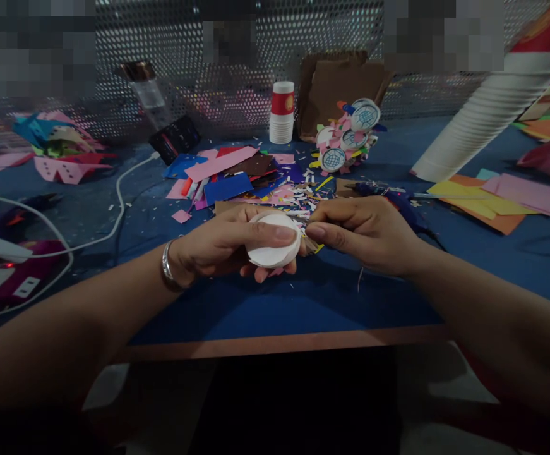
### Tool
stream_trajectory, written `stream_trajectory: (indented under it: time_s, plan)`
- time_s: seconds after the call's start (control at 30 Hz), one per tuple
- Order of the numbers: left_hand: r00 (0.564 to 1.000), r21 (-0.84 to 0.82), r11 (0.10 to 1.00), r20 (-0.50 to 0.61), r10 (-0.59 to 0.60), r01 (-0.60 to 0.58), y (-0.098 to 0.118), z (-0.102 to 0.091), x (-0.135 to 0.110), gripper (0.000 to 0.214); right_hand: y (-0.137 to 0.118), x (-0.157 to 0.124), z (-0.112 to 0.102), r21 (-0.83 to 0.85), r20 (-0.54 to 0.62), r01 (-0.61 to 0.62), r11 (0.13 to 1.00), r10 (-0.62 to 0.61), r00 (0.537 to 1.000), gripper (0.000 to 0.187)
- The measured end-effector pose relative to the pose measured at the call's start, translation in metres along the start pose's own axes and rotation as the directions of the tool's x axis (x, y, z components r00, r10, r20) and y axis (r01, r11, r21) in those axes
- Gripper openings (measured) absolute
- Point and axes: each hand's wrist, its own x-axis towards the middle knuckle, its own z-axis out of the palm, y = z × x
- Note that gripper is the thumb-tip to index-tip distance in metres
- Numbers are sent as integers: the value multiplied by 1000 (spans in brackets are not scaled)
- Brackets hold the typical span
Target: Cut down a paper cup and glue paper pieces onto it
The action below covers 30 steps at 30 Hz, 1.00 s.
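Closest, above the blue table [284, 316], the left hand [211, 243] holds a white round piece [269, 254] at twelve o'clock, thumb pressed across its top and fingers curled beneath, while the right hand [376, 234] sits just off its three o'clock side, thumb and forefinger bent close together, whether gripping anything I cannot tell. Beyond the piece, cut coloured paper [228, 188] lies at eleven, a long cup stack [487, 117] leans at two, and a shorter cup stack [281, 112] stands upright at twelve
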Motion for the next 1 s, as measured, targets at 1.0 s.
stream_trajectory:
  time_s: [1.0]
  plan:
    - [992,31,992,-42,121,-120,-14,17,10,52,0,2,13,625,-59,-32,780,89,994,33]
